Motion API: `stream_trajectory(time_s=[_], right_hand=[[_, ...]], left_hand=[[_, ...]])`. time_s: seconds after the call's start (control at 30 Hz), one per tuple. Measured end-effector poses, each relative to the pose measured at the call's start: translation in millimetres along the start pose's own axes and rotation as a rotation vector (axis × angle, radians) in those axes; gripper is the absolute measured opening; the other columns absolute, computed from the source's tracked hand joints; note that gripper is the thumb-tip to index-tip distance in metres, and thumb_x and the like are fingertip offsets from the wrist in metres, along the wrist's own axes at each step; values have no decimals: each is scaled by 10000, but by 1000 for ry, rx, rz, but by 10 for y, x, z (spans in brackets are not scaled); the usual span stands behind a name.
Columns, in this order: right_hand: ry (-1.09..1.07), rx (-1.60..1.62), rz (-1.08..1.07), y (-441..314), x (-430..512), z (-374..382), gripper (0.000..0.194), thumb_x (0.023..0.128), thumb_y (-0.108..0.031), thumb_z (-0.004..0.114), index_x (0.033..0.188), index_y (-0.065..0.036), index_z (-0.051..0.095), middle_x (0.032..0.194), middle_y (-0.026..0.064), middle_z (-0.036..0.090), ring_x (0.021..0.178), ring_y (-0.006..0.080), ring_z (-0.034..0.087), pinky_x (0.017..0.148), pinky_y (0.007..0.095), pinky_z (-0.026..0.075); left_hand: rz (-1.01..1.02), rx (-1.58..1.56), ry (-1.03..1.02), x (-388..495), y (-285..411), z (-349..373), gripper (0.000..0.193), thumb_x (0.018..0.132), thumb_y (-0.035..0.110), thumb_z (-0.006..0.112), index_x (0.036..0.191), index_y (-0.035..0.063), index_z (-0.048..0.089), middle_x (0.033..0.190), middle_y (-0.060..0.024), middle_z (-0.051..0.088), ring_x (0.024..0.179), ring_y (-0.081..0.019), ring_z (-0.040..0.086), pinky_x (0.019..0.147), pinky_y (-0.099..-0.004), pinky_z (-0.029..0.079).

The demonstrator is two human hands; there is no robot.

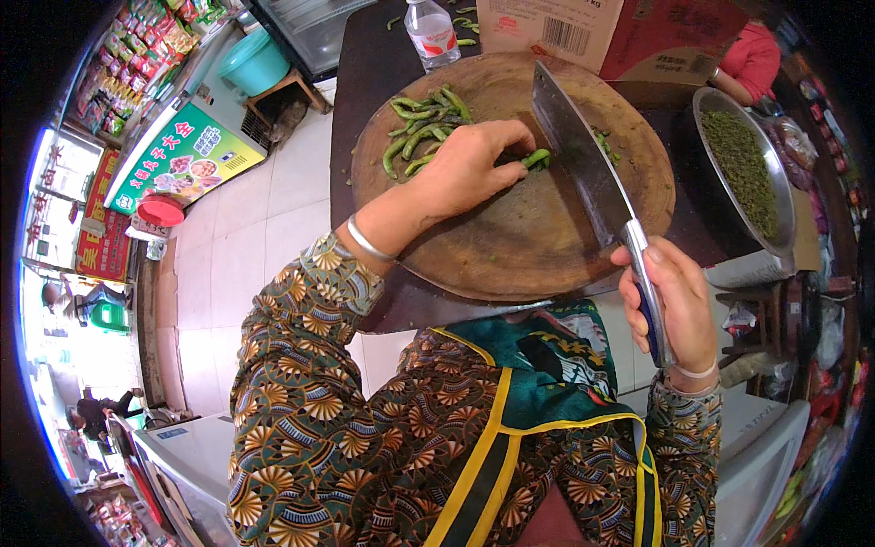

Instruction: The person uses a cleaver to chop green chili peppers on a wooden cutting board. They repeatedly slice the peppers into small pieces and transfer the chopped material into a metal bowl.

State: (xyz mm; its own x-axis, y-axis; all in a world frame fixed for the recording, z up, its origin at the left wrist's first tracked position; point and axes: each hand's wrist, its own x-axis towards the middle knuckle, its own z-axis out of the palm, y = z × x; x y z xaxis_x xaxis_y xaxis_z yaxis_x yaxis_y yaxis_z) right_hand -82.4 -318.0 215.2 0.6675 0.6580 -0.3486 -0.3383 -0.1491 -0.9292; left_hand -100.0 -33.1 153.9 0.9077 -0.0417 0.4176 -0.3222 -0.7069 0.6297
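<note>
A round wooden chopping board (492, 253) lies on a dark table. My left hand (472, 164) rests over it, its fingertips pressing green chili peppers (536, 160) whose ends stick out towards the blade. In my right hand (677, 294) is the handle of a cleaver (581, 150), its broad blade tilted over the board just right of those peppers. Whole green chilies (427, 119) are heaped behind my left hand, which hides some of them. Small cut pepper pieces (605, 143) lie beyond the blade, partly covered by it.
A metal basin (786, 198) of chopped green stuff stands at the right. Behind the board are a plastic bottle (432, 41), a cardboard box (554, 31) and a few loose chilies. Another person's red sleeve (752, 58) shows at the far right. A turquoise tub (254, 65) sits on a stool.
</note>
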Motion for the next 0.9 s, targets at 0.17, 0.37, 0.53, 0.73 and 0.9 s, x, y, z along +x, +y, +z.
stream_trajectory(time_s=[0.17,0.37,0.53,0.73,0.9], right_hand=[[22,9,-4,17,23,-5,315,994,-303,455,1036,-9,559,648,15,526,430,58,460,341,197,356],[36,-8,-40,-68,-71,101,323,992,-301,462,1055,1,557,647,25,524,421,59,445,342,201,340],[14,-73,0,-151,-60,169,297,997,-278,451,1045,-5,558,650,21,524,432,58,446,349,199,326],[57,-118,-4,-191,-14,147,313,995,-301,449,1042,-12,560,653,16,518,434,56,446,341,200,342],[16,-79,-14,-162,9,180,323,997,-303,437,1054,-8,557,654,23,512,427,59,441,341,202,346]], left_hand=[[104,113,19,-94,-5,-21,191,777,80,685,948,21,625,901,-149,634,875,-332,619,757,-364,502],[117,84,86,-80,2,29,165,781,97,687,914,21,625,864,-147,613,858,-339,609,756,-389,495],[175,146,69,-72,-30,36,149,785,86,674,906,15,624,853,-150,614,849,-342,603,750,-401,492],[205,183,69,-55,-63,67,132,783,83,669,888,20,621,843,-151,609,840,-345,594,748,-404,484],[183,164,69,-64,-49,60,126,786,84,666,885,24,617,843,-150,609,844,-346,593,751,-405,480]])
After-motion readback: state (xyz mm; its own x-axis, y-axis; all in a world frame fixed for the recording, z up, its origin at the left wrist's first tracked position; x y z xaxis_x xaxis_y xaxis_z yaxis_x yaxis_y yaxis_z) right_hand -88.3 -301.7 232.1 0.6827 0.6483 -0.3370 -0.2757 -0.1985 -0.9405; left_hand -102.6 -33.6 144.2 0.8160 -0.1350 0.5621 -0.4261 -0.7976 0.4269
